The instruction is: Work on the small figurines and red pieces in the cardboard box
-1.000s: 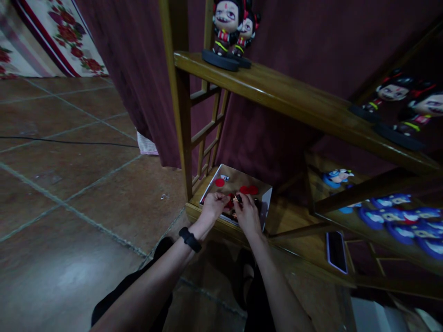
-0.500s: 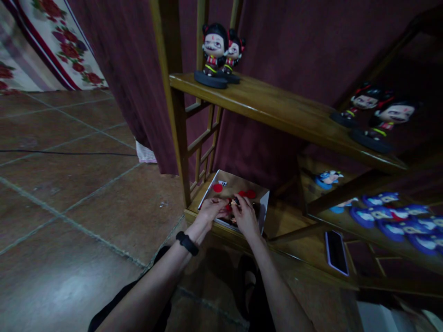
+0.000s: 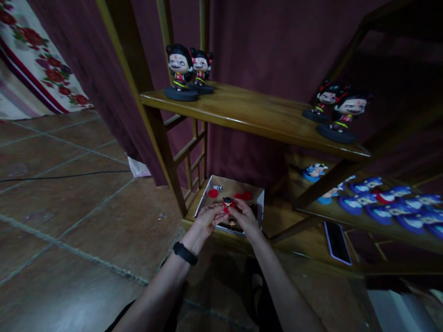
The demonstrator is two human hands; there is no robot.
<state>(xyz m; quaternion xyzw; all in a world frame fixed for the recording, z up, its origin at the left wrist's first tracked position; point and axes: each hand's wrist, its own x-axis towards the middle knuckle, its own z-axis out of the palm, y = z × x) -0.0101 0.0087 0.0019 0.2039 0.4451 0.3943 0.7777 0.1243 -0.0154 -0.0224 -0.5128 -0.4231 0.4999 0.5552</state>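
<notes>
Between my two hands is a small figurine [image 3: 227, 204] with black hair and a red outfit, held upright over a shallow white box [image 3: 262, 208]. My left hand [image 3: 209, 216], below a dark wristband [image 3: 185, 253], closes on its left side. From the right, the fingers of my right hand [image 3: 245, 215] grip it too. Inside the box lie red discs [image 3: 213, 193], a small black-and-white piece [image 3: 218, 188] and another dark-haired figurine [image 3: 232, 223] near the front wall.
Black-haired figurines [image 3: 180, 69] on dark bases stand on the wooden shelf [image 3: 256, 115] above my hands. Several blue-and-white figurines [image 3: 391, 210] sit on a lower shelf at right. A phone [image 3: 337, 242] lies on the bottom board. A cable [image 3: 69, 176] crosses the tiled floor.
The held figurine now stands upright and shows more clearly between my fingers. My right hand has shifted from its top to its side. The camera view has turned slightly.
</notes>
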